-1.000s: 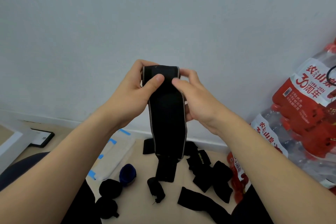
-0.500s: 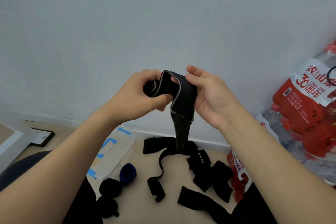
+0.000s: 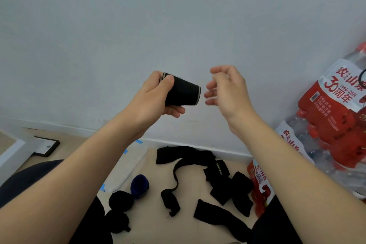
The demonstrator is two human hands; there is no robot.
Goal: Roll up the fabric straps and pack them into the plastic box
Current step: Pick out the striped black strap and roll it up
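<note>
Far left on the floor [image 3: 150, 214]: white board edge [image 3: 13, 154] and a flat black-framed item [image 3: 46, 145] by the wall. Near left: two black rolls [image 3: 120, 201], one nearer than the other, w/ a blue roll [image 3: 139, 185] just right of them. Clear box [image 3: 128, 166] w/ blue tape bits lies behind these, partly hidden by the L forearm; can't tell if it's open.

L hand [image 3: 152, 99] is raised mid-scene, fingers curled round a black strap roll [image 3: 184, 93], thumb on top; the roll's grey-edged end sticks out to the right. R hand [image 3: 227, 93] is just right of the roll, not touching it, fingers loosely curved, holding nothing.

On the floor below: loose straps [image 3: 184, 155], black, unrolled, in a heap; one has a part-rolled end [image 3: 170, 202]. Far right: bottle packs [image 3: 336, 125] w/ red labels against the wall.
</note>
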